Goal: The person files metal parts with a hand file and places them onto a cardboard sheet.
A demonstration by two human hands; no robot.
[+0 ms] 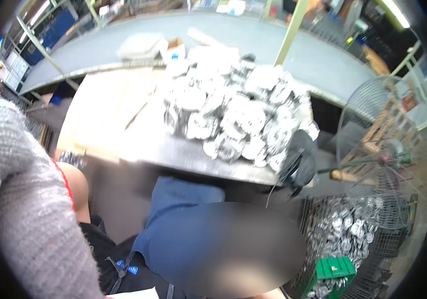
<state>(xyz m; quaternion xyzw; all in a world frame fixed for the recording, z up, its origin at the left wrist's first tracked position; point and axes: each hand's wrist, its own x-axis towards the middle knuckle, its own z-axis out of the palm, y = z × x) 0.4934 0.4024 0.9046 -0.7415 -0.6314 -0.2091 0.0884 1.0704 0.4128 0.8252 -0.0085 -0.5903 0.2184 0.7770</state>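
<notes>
Neither of my hands can be made out. A grey knit sleeve (34, 209) with a red edge fills the left side, its hand out of sight. Beside it is a rounded patch of bare skin (77, 189); I cannot tell which part of a body it is. Blue jeans (178, 199) and black cloth (123, 249) with a blue tag show below the workbench (193, 158). A smeared oval hides the lower middle. On the bench lies a large heap of silvery metal parts (236, 117), with brown cardboard (106, 112) to its left.
A dark bag-like bundle (300, 157) hangs at the bench's right corner. Beyond stands a wire-guarded fan (385, 157). Below it, a wire cage holds more metal parts (350, 226) and a green bin (335, 267). Behind the bench, a grey surface (243, 32) carries a small open box (174, 49).
</notes>
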